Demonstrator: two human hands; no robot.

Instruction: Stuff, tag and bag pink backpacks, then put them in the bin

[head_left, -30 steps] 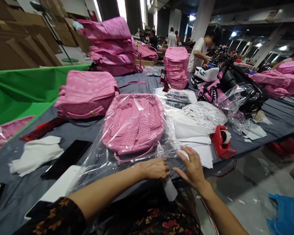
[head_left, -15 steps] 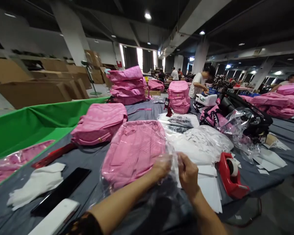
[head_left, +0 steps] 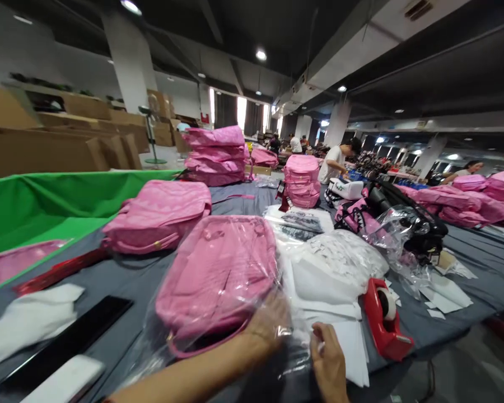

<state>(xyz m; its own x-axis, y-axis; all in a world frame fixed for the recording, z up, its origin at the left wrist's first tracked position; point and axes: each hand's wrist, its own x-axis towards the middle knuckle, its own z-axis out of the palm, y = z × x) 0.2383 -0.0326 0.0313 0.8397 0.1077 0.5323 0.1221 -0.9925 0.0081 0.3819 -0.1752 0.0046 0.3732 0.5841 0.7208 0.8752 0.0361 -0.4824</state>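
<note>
A pink backpack (head_left: 222, 268) lies on the grey-covered table inside a clear plastic bag (head_left: 151, 336). My left hand (head_left: 271, 319) rests at the backpack's lower right side, among the film; glare and blur hide its fingers. To the right, my right hand (head_left: 328, 355) has its fingers pinched on the edge of the plastic bag, beside a pile of white paper sheets (head_left: 348, 341). A second pink backpack (head_left: 162, 212) lies just behind on the left, unwrapped.
A red tape dispenser (head_left: 386, 322) stands at right, near packed white film bags (head_left: 340, 257) and black bags (head_left: 415, 224). Leftward are a phone (head_left: 67, 341), a white cloth (head_left: 33, 313) and a green-lined bin (head_left: 59, 207). Stacked pink backpacks (head_left: 216, 157) stand behind; a person (head_left: 334, 159) works beyond.
My view has shifted slightly. My left hand has moved down and left against the backpack; my right hand has moved lower, drawing the film toward me. The backpack has turned and slid a little nearer.
</note>
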